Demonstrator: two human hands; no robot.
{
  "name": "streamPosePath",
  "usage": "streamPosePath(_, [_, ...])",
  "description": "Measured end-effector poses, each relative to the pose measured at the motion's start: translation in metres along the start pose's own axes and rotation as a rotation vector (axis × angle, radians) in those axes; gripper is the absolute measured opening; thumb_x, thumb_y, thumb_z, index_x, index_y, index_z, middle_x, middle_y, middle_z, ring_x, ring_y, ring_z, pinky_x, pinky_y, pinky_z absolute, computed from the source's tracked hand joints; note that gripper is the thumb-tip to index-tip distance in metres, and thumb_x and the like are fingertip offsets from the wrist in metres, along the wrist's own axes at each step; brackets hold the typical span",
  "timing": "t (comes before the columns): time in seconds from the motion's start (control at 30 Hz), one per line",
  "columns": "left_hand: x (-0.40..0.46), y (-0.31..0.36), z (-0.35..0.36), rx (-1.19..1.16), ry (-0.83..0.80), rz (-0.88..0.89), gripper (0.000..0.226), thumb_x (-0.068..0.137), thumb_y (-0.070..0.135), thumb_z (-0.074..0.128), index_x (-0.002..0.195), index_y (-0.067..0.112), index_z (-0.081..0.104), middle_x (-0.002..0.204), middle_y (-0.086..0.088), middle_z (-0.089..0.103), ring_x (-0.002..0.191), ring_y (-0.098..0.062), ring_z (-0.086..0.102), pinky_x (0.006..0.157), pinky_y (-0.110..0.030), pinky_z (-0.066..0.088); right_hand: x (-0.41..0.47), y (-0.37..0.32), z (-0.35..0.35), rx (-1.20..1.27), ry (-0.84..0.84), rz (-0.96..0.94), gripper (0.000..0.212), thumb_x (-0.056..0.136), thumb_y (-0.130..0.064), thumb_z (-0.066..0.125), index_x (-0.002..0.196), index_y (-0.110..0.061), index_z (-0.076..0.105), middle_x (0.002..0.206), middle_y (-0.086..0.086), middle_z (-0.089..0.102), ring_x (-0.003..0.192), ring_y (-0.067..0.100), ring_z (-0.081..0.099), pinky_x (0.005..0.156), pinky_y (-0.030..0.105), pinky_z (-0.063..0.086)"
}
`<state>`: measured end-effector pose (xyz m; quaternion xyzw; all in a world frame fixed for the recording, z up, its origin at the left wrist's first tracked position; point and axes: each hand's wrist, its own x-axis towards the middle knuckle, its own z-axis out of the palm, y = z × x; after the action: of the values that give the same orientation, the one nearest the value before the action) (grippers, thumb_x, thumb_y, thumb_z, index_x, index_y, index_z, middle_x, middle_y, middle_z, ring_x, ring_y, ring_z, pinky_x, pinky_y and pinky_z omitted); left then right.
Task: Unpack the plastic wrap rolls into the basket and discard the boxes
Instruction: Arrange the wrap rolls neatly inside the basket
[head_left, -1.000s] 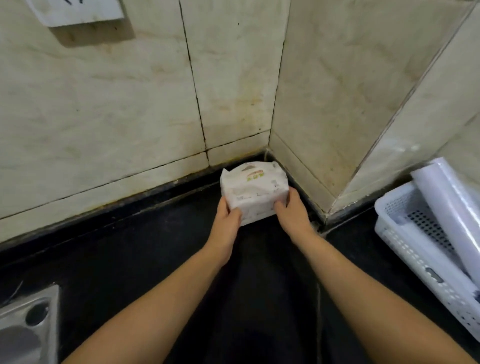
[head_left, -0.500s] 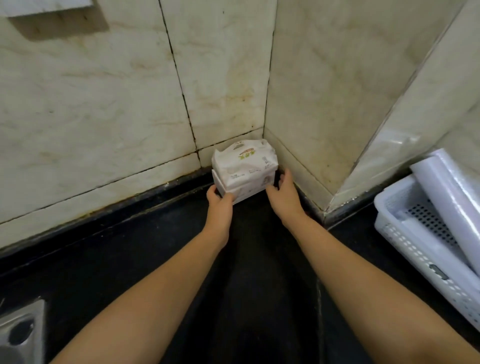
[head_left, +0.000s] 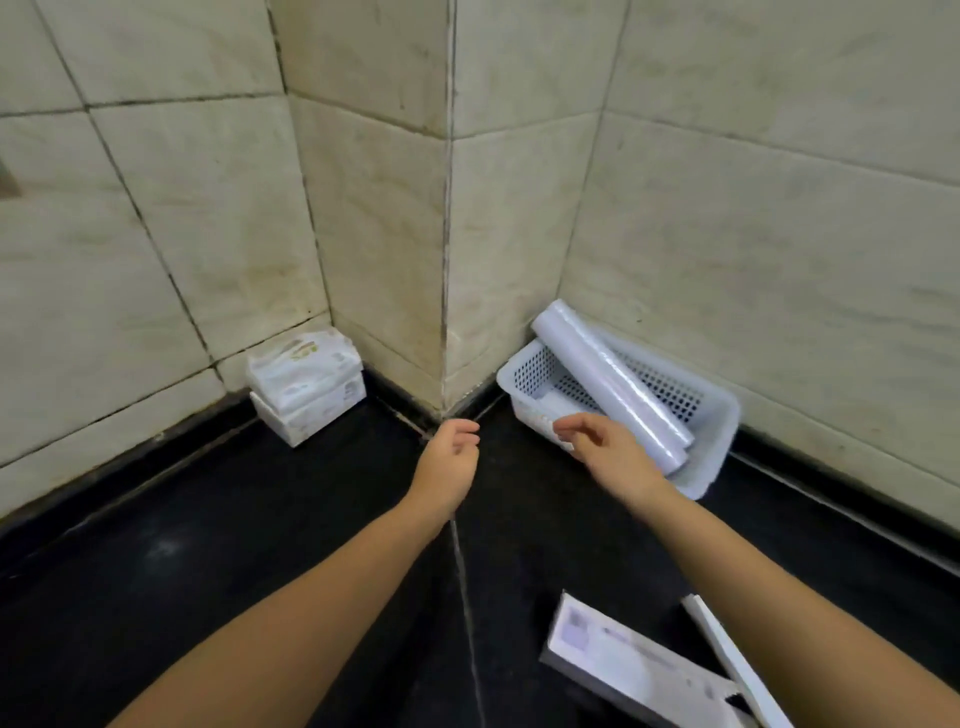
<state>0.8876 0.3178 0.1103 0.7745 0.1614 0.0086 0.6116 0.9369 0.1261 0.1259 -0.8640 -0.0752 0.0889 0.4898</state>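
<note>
Stacked at far left against the tiled wall: white soft packs (head_left: 306, 387). Left hand (head_left: 451, 457) loosely curled, empty. Right hand (head_left: 605, 452) spread, empty, just before the white perforated plastic basket (head_left: 719, 415). Inside, translucent plastic wrap roll (head_left: 610, 387), long axis running far-left to near-right (far end propped on rim). Next, probably: grasping the flat white cardboard box (head_left: 631, 665) for discarding.

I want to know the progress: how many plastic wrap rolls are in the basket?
2 visible. One long roll lies slanted across the white basket, its end over the rim. Another lies low inside, partly covered. More may be hidden underneath.
</note>
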Motion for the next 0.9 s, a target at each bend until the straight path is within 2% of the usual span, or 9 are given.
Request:
streamPosePath(0.13, [0.009, 0.012, 0.054, 0.104, -0.137, 0.125, 0.024, 0.091, 0.003, 0.045, 0.107, 0.014, 0.059, 0.104, -0.003, 0.061, 0.099, -0.014, 0.057, 0.085, -0.022, 0.040, 0.006, 0.034, -0.050, -0.152, 0.085, 0.109, 0.035, 0.091, -0.006, 0.039, 0.112, -0.016, 0.064, 0.118, 0.001, 0.065, 0.100, 0.017, 0.062, 0.084, 0.023, 0.044])
streamPosePath(0.33, [0.059, 0.030, 0.098, 0.215, -0.187, 0.160, 0.026, 0.088, 0.005, 0.042, 0.101, 0.023, 0.056, 0.103, 0.001, 0.059, 0.097, -0.014, 0.055, 0.075, -0.019, 0.041, 0.050, 0.066, -0.067, -0.308, -0.059, 0.157, 0.044, 0.095, -0.007, 0.032, 0.136, -0.012, 0.047, 0.140, 0.007, 0.051, 0.116, 0.026, 0.055, 0.091, 0.028, 0.041])
streamPosePath(0.4, [0.074, 0.032, 0.107, 0.248, -0.197, 0.177, 0.027, 0.087, 0.003, 0.042, 0.103, 0.020, 0.057, 0.103, 0.002, 0.058, 0.098, -0.014, 0.054, 0.078, -0.021, 0.039, 0.066, 0.071, -0.063, -0.354, -0.133, 0.115, 0.042, 0.095, -0.006, 0.031, 0.132, -0.016, 0.049, 0.129, 0.006, 0.056, 0.113, 0.027, 0.054, 0.090, 0.029, 0.039])
streamPosePath(0.43, [0.080, 0.032, 0.110, 0.264, -0.204, 0.187, 0.028, 0.087, 0.002, 0.042, 0.103, 0.019, 0.057, 0.104, 0.002, 0.058, 0.098, -0.013, 0.053, 0.081, -0.022, 0.038, 0.073, 0.074, -0.059, -0.391, -0.164, 0.090, 0.034, 0.095, -0.007, 0.032, 0.117, -0.021, 0.054, 0.113, 0.002, 0.058, 0.106, 0.024, 0.051, 0.087, 0.030, 0.036])
streamPosePath(0.5, [0.094, 0.030, 0.113, 0.308, -0.213, 0.204, 0.029, 0.087, 0.001, 0.042, 0.104, 0.018, 0.058, 0.105, 0.005, 0.057, 0.098, -0.010, 0.052, 0.083, -0.022, 0.037, 0.087, 0.078, -0.051, -0.492, -0.204, 0.066, 0.015, 0.095, -0.009, 0.037, 0.091, -0.022, 0.044, 0.093, -0.001, 0.049, 0.093, 0.018, 0.044, 0.080, 0.026, 0.030])
streamPosePath(0.57, [0.111, 0.027, 0.113, 0.338, -0.207, 0.214, 0.029, 0.088, 0.001, 0.041, 0.105, 0.016, 0.059, 0.105, 0.005, 0.057, 0.099, -0.009, 0.051, 0.084, -0.021, 0.036, 0.100, 0.079, -0.045, -0.533, -0.201, 0.066, 0.006, 0.093, -0.010, 0.044, 0.095, -0.012, 0.049, 0.097, 0.009, 0.053, 0.092, 0.023, 0.051, 0.076, 0.026, 0.033])
streamPosePath(0.7, [0.157, 0.025, 0.119, 0.386, -0.159, 0.207, 0.028, 0.091, 0.005, 0.041, 0.106, 0.014, 0.063, 0.103, 0.006, 0.059, 0.098, -0.011, 0.053, 0.087, -0.024, 0.039, 0.120, 0.082, -0.042, -0.611, -0.250, 0.097, 0.035, 0.091, -0.027, 0.053, 0.116, -0.003, 0.057, 0.118, 0.015, 0.061, 0.105, 0.031, 0.058, 0.083, 0.033, 0.046])
streamPosePath(0.8, [0.186, 0.027, 0.128, 0.398, -0.135, 0.192, 0.027, 0.090, 0.009, 0.040, 0.098, 0.020, 0.064, 0.098, 0.005, 0.061, 0.092, -0.015, 0.057, 0.081, -0.028, 0.044, 0.128, 0.087, -0.044, -0.664, -0.422, 0.149, 0.044, 0.088, -0.036, 0.057, 0.117, -0.003, 0.055, 0.112, 0.014, 0.062, 0.100, 0.029, 0.059, 0.075, 0.031, 0.043])
streamPosePath(0.9, [0.206, 0.025, 0.137, 0.330, -0.180, 0.159, 0.027, 0.089, 0.006, 0.040, 0.083, 0.020, 0.062, 0.093, -0.001, 0.065, 0.091, -0.019, 0.061, 0.082, -0.031, 0.048, 0.125, 0.093, -0.046, -0.544, -0.416, 0.124, 0.043, 0.088, -0.030, 0.060, 0.122, -0.005, 0.052, 0.103, 0.009, 0.059, 0.090, 0.024, 0.055, 0.072, 0.028, 0.037])
